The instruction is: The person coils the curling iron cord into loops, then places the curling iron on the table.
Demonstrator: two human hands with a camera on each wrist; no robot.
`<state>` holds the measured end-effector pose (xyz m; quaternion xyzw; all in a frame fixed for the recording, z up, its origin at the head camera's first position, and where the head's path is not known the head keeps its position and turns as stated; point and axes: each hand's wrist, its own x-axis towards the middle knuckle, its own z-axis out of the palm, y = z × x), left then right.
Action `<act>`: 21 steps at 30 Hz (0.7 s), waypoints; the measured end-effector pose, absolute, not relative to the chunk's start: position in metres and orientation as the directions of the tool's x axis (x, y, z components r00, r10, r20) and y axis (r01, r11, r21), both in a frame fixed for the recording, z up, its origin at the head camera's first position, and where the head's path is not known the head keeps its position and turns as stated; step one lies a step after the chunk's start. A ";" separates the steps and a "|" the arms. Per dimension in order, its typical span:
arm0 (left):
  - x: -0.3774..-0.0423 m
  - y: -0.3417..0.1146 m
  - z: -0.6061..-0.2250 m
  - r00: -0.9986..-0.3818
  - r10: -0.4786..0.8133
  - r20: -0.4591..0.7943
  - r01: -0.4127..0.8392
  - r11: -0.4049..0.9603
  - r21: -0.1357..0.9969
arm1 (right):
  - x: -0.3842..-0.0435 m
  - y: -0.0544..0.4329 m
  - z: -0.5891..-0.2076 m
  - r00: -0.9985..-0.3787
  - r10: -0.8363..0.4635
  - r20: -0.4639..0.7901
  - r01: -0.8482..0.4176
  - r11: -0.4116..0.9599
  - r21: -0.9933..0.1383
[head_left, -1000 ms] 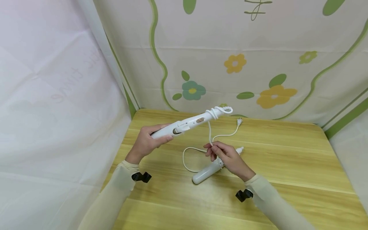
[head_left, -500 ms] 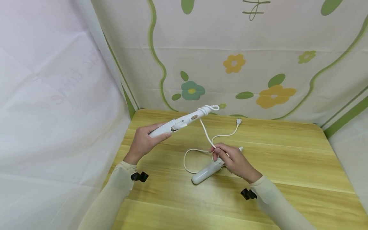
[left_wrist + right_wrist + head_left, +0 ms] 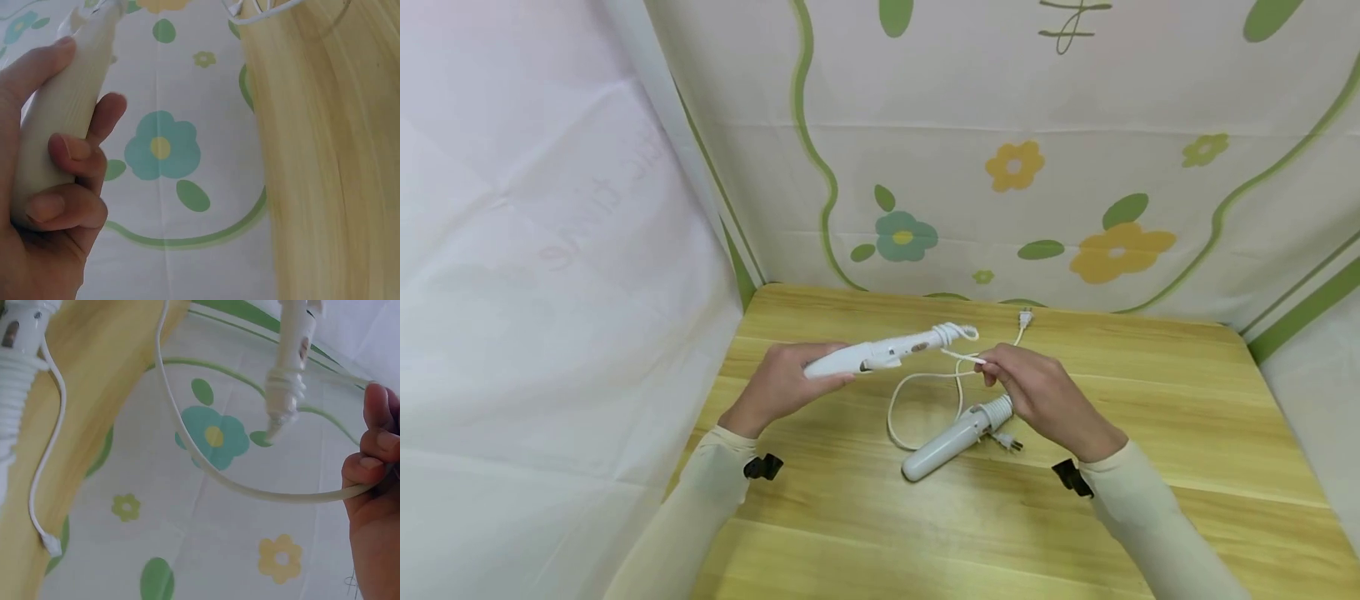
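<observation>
My left hand [image 3: 781,382] grips one end of a white curling iron [image 3: 891,351], held over the table and pointing right. In the left wrist view, the fingers curl round its smooth pale body [image 3: 72,103]. White cord is wound round the iron's far end. From there a stretch of cord [image 3: 961,357] runs to my right hand [image 3: 1047,390], which pinches it between thumb and fingers. Past the right hand the cord droops in a loose curve [image 3: 269,495] in the right wrist view. Below lies a second white curling iron [image 3: 946,443], its own cord coiled round its handle.
A plug [image 3: 1009,442] sticks out beside the lying iron. Another plug [image 3: 1026,318] rests near the table's back edge, and a loop of cord [image 3: 891,406] lies on the wooden table [image 3: 1165,467]. A flower-printed cloth [image 3: 955,192] stands behind the table.
The held iron has dropped lower and turned flatter. My right hand has moved right, then up, drawing the cord sideways; the lying iron's coiled handle and plug now show.
</observation>
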<state>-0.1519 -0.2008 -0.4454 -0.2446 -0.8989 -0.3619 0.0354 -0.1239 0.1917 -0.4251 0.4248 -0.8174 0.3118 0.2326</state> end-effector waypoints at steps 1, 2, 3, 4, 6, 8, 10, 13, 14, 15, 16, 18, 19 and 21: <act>-0.151 -0.200 -0.445 -0.862 0.449 0.233 0.488 0.613 0.622 | -0.125 0.193 -0.423 -0.523 -0.560 0.642 -0.844 0.447 -0.297; -0.150 -0.199 -0.444 -0.845 0.485 0.225 0.510 0.605 0.611 | -0.126 0.194 -0.422 -0.514 -0.571 0.640 -0.849 0.446 -0.284; -0.149 -0.199 -0.444 -0.828 0.517 0.218 0.531 0.597 0.601 | -0.127 0.195 -0.421 -0.509 -0.579 0.637 -0.852 0.447 -0.274; -0.148 -0.198 -0.443 -0.812 0.545 0.209 0.548 0.588 0.595 | -0.128 0.196 -0.420 -0.504 -0.586 0.634 -0.854 0.445 -0.269; -0.146 -0.198 -0.442 -0.787 0.588 0.186 0.565 0.567 0.600 | -0.130 0.198 -0.419 -0.502 -0.593 0.630 -0.856 0.443 -0.265; -0.144 -0.198 -0.440 -0.768 0.621 0.157 0.570 0.552 0.608 | -0.131 0.199 -0.419 -0.505 -0.596 0.625 -0.857 0.433 -0.280; -0.142 -0.199 -0.439 -0.746 0.653 0.131 0.571 0.526 0.630 | -0.133 0.199 -0.419 -0.508 -0.597 0.620 -0.857 0.422 -0.296; -0.139 -0.199 -0.438 -0.706 0.699 0.108 0.572 0.475 0.669 | -0.135 0.199 -0.422 -0.514 -0.594 0.619 -0.856 0.404 -0.323; -0.139 -0.199 -0.437 -0.693 0.712 0.113 0.575 0.452 0.682 | -0.135 0.199 -0.423 -0.519 -0.591 0.617 -0.853 0.401 -0.334; -0.138 -0.198 -0.437 -0.680 0.723 0.122 0.578 0.425 0.697 | -0.136 0.198 -0.424 -0.524 -0.589 0.616 -0.851 0.397 -0.343; -0.138 -0.198 -0.436 -0.670 0.731 0.131 0.581 0.406 0.705 | -0.136 0.197 -0.425 -0.528 -0.586 0.615 -0.849 0.393 -0.354; -0.137 -0.198 -0.436 -0.651 0.742 0.162 0.592 0.363 0.720 | -0.137 0.195 -0.428 -0.538 -0.587 0.604 -0.843 0.385 -0.376; -0.136 -0.198 -0.435 -0.643 0.744 0.181 0.593 0.334 0.733 | -0.137 0.194 -0.429 -0.543 -0.588 0.599 -0.840 0.380 -0.388; -0.135 -0.199 -0.433 -0.634 0.742 0.218 0.584 0.275 0.764 | -0.136 0.192 -0.433 -0.550 -0.591 0.590 -0.835 0.371 -0.407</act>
